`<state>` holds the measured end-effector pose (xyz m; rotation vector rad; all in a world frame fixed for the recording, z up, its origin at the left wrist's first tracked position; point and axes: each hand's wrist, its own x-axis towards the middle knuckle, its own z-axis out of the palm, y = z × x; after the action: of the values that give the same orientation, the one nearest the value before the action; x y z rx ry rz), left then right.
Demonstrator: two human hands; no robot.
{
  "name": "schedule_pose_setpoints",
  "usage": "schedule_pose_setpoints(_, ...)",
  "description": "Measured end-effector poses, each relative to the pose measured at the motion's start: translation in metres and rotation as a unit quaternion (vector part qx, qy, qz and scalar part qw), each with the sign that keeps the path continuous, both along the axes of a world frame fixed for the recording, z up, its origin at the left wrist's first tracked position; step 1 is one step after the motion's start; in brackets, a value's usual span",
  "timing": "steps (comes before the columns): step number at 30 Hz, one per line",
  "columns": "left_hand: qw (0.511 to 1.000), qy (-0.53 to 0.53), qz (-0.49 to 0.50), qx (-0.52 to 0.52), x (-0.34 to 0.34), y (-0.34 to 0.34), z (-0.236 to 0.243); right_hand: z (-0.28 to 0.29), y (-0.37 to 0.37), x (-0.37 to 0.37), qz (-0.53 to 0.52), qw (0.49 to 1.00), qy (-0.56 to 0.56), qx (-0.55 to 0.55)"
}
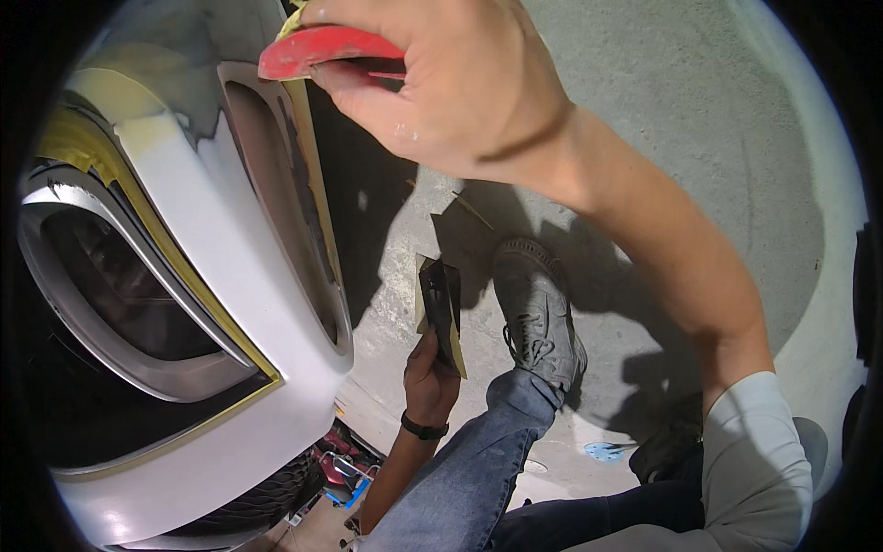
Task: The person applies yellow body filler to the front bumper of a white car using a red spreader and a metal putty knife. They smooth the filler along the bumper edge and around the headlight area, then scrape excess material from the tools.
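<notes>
A white car bumper [230, 304], filling the left half of the frame, was edged with yellow masking tape [161, 235] along the headlight [120, 285], apparently to shield the lens from the bodywork beside it. Its paint looked dull and patchy near the upper left, as if filled or sanded.

Below centre, the left hand [430, 373] (a dark band on the wrist) was closed around a small, dark-smeared square board [440, 308], held upright and near the bumper, seemingly kept within reach as a palette for filler.

At the top centre, the right hand [451, 78] pinched a red plastic spreader [322, 51] between thumb and fingers, its edge laid against the rim of the bumper's dark side opening [276, 193], a grip suited to drawing material flat along the panel.

A grey lace-up shoe [538, 317] and a jeans-clad leg [460, 469] were braced on the concrete floor [662, 101]. A small blue disc [602, 451] lay at lower right; no packages, labels or signs were legible.
</notes>
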<state>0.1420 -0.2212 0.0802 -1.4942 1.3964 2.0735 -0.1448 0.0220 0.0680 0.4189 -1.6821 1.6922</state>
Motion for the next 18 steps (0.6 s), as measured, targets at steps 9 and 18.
schedule_pose_setpoints(9,1.000,-0.009,0.005,-0.012,0.000,-0.001,0.002,-0.007,-0.026,0.042,0.056,0.988,-0.145,-0.005)
schedule_pose_setpoints(18,0.997,0.060,-0.049,0.020,0.022,-0.025,-0.009,-0.006,-0.077,0.113,0.087,0.985,-0.121,-0.085)
